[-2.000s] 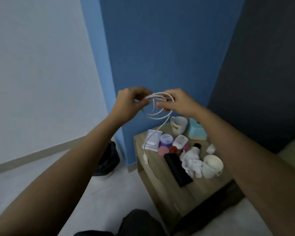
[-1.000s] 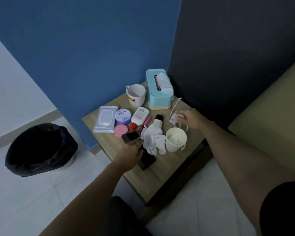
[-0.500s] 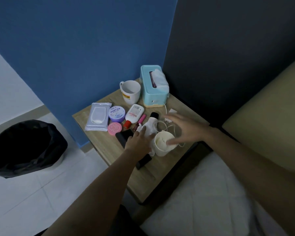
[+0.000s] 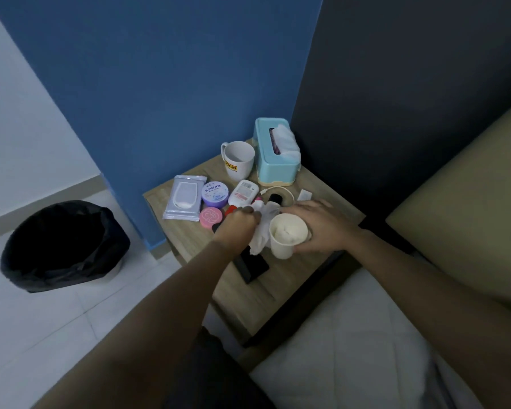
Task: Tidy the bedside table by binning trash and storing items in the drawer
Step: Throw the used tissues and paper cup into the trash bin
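My left hand [image 4: 237, 224] clutches the crumpled white tissue [image 4: 262, 231]; my right hand [image 4: 316, 227] wraps the white paper cup [image 4: 286, 236] just beside it on the wooden tabletop [image 4: 278, 284].

A teal tissue box [image 4: 273, 156] is standing out against the blue wall [image 4: 165, 78]. A white mug [image 4: 238, 160] is showing a yellow label. A purple-lidded jar [image 4: 215, 193] and a pink round tin [image 4: 210, 216] are lying on the pale wood-grain bench [image 4: 281, 278]. A black bin bag [image 4: 62, 246] is lining the bin.
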